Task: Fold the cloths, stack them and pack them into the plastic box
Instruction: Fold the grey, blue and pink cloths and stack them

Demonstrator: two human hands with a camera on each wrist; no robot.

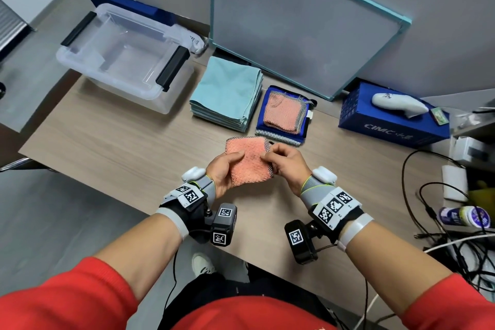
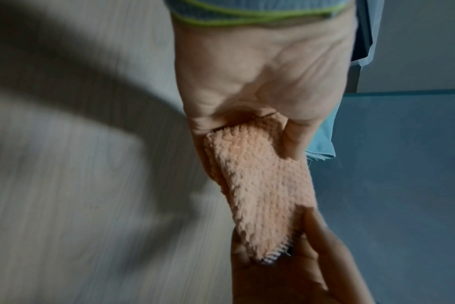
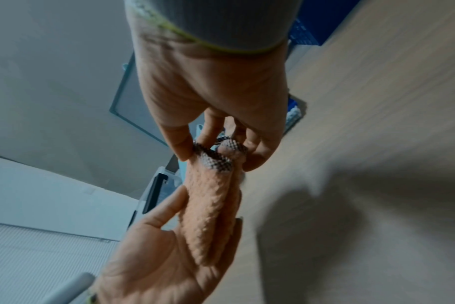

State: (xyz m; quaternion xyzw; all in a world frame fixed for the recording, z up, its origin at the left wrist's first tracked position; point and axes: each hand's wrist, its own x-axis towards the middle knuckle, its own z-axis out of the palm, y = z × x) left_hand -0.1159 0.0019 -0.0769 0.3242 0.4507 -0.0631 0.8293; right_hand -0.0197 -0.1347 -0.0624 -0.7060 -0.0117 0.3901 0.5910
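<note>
A folded orange cloth (image 1: 249, 161) with a dark checked edge is held above the table between both hands. My left hand (image 1: 227, 169) grips its left side, thumb on top (image 2: 294, 142). My right hand (image 1: 278, 161) pinches the checked right edge (image 3: 216, 160) with thumb and fingers. The clear plastic box (image 1: 80, 64) with black latches sits open at the back left, with no cloth in it. A stack of folded teal cloths (image 1: 227, 94) lies beside it. Another orange cloth (image 1: 284, 112) rests on a blue folded cloth (image 1: 261, 118).
A teal-framed grey board (image 1: 308, 24) leans against the wall behind the stacks. A blue carton (image 1: 388, 123) with a white device on it stands at the right. Cables (image 1: 460, 236) and bottles crowd the right table edge.
</note>
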